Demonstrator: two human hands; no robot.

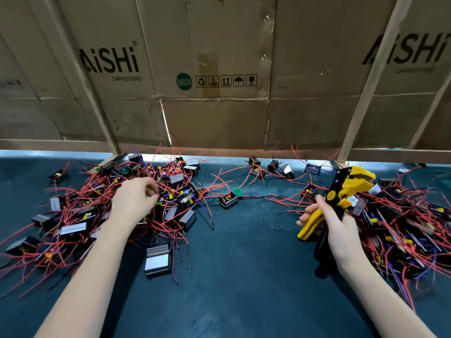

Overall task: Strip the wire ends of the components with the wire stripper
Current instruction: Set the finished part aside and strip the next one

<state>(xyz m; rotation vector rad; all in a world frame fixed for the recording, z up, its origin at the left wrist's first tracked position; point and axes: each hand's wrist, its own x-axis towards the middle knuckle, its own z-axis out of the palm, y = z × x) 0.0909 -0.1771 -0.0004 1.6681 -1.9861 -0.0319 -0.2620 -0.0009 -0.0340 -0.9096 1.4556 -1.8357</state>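
Overhead, cardboard sheets [219,69] wall a dark mat [244,264] — right hand [336,230] grips wire stripper [341,191], left hand [136,198] curled — grasp unclear.

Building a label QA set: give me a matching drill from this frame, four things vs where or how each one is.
Things:
1. wire stripper
2. left hand
3. lone component with green board
4. cardboard sheets

States:
A. standing behind the table as a wall
B. gripped upright in the right hand
C. reaching into the left pile of red wires
D. alone on the mat between the two piles

Pairs: 1-B, 2-C, 3-D, 4-A
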